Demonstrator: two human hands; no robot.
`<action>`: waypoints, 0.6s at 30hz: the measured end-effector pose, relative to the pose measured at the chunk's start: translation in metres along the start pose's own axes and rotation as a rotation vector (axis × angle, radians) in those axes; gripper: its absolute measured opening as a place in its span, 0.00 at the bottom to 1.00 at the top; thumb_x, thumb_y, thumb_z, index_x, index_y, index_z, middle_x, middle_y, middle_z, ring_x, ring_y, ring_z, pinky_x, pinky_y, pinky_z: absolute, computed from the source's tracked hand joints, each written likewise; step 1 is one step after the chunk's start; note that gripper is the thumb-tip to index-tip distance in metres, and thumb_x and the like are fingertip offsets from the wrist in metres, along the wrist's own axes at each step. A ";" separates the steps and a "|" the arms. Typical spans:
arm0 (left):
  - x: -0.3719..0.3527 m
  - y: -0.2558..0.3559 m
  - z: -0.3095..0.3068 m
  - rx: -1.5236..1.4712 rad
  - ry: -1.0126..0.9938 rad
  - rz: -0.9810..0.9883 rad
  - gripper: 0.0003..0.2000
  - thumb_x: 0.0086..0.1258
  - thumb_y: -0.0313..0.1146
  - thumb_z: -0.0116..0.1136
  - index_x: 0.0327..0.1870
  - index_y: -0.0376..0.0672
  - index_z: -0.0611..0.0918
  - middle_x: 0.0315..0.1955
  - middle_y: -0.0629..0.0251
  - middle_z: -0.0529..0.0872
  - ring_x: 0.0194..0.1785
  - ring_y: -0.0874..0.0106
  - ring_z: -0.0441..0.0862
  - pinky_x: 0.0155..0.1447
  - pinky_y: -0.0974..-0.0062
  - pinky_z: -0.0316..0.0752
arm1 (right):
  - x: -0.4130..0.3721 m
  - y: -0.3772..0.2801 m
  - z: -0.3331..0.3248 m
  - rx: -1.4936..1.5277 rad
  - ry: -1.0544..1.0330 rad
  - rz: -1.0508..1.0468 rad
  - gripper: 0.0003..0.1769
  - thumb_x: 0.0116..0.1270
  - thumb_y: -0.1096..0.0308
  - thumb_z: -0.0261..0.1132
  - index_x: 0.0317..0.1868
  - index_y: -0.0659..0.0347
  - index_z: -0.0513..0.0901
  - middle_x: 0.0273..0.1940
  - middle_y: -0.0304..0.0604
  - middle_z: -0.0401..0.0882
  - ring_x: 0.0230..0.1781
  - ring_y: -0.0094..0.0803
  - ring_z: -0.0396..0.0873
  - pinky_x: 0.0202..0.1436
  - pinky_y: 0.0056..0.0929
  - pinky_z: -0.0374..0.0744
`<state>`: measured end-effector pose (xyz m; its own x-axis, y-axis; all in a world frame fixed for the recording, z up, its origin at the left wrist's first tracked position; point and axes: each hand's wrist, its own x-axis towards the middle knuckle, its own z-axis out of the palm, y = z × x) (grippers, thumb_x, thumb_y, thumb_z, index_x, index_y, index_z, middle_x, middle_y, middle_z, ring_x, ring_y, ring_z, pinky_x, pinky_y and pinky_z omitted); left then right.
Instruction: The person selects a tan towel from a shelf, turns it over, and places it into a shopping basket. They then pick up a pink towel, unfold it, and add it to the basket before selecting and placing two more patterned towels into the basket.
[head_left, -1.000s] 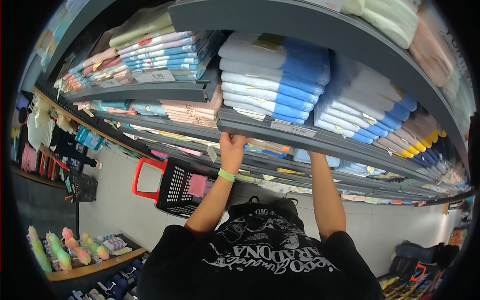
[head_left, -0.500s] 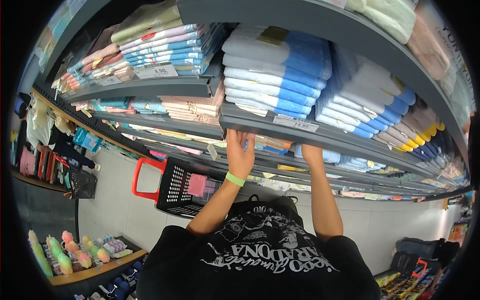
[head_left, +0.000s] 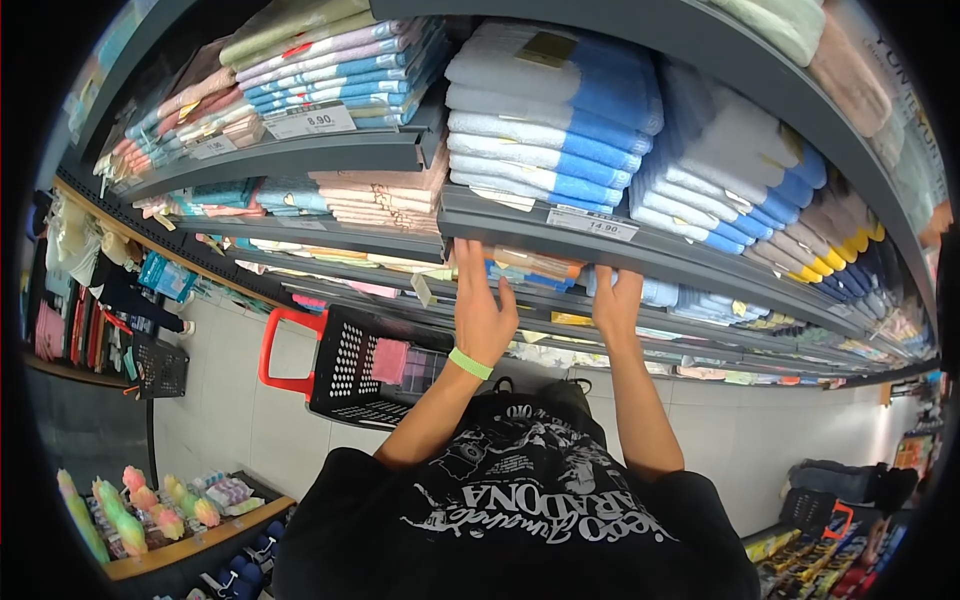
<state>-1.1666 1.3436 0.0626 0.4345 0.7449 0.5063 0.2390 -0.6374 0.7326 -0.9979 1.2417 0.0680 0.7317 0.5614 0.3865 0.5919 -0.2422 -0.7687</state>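
My left hand (head_left: 484,315), with a light green band at the wrist, is open, fingers stretched up and thumb apart. Its fingertips are at the underside of the dark grey shelf edge (head_left: 680,252). My right hand (head_left: 617,300) reaches to the same edge farther right, fingers extended and thumb apart, some fingertips hidden by the shelf. Above the edge sits a stack of folded blue-and-white towels (head_left: 545,130) over a 14.90 price tag (head_left: 592,224). Between my hands, on the level below, lie folded orange and blue cloths (head_left: 535,265).
A black basket (head_left: 345,355) with a red handle, holding a pink folded cloth (head_left: 389,361), stands left of my body. More towel stacks (head_left: 715,160) fill the shelves. Behind on the left is a person (head_left: 125,290) near another dark basket (head_left: 160,367). Pastel fluffy items (head_left: 120,515) stand lower left.
Both hands have drawn slightly out from under the shelf, so more of the right hand's fingers shows. The left thumb has spread from its fingers. The shelves sit slightly higher in view.
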 end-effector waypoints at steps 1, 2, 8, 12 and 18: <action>-0.001 -0.001 -0.001 0.000 -0.005 -0.005 0.29 0.65 0.21 0.52 0.67 0.24 0.58 0.68 0.27 0.54 0.73 0.35 0.51 0.72 0.53 0.57 | -0.005 -0.002 -0.002 -0.106 -0.088 0.005 0.18 0.72 0.59 0.54 0.48 0.65 0.81 0.48 0.59 0.79 0.53 0.56 0.73 0.59 0.46 0.69; 0.000 -0.001 -0.001 0.055 -0.053 0.014 0.30 0.65 0.21 0.52 0.69 0.25 0.57 0.70 0.29 0.54 0.74 0.36 0.51 0.73 0.54 0.56 | -0.009 -0.005 -0.001 -0.109 -0.093 0.013 0.18 0.72 0.59 0.54 0.48 0.65 0.81 0.48 0.59 0.79 0.53 0.56 0.73 0.59 0.46 0.69; -0.004 0.006 -0.017 0.008 -0.084 -0.013 0.31 0.63 0.18 0.50 0.70 0.29 0.58 0.71 0.37 0.54 0.75 0.41 0.50 0.73 0.58 0.60 | -0.024 -0.019 -0.005 0.018 0.010 0.020 0.20 0.74 0.57 0.53 0.56 0.63 0.77 0.57 0.59 0.72 0.56 0.58 0.70 0.60 0.47 0.69; -0.046 -0.016 -0.017 -0.111 -0.134 -0.068 0.27 0.63 0.16 0.48 0.67 0.34 0.66 0.68 0.43 0.65 0.70 0.46 0.64 0.68 0.61 0.66 | -0.059 -0.004 -0.015 0.207 0.112 -0.021 0.17 0.71 0.70 0.56 0.59 0.63 0.73 0.58 0.54 0.71 0.55 0.45 0.74 0.55 0.36 0.76; -0.191 -0.131 0.023 -0.040 -0.611 -0.388 0.10 0.66 0.28 0.56 0.47 0.40 0.83 0.39 0.52 0.86 0.42 0.58 0.85 0.46 0.66 0.78 | -0.196 0.124 -0.007 -0.063 -0.311 0.388 0.13 0.63 0.74 0.60 0.48 0.63 0.78 0.46 0.53 0.81 0.47 0.46 0.80 0.47 0.37 0.79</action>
<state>-1.2608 1.2806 -0.1402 0.7353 0.6653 -0.1296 0.4478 -0.3333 0.8297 -1.0655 1.0961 -0.0997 0.7720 0.6279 -0.0992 0.3227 -0.5214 -0.7899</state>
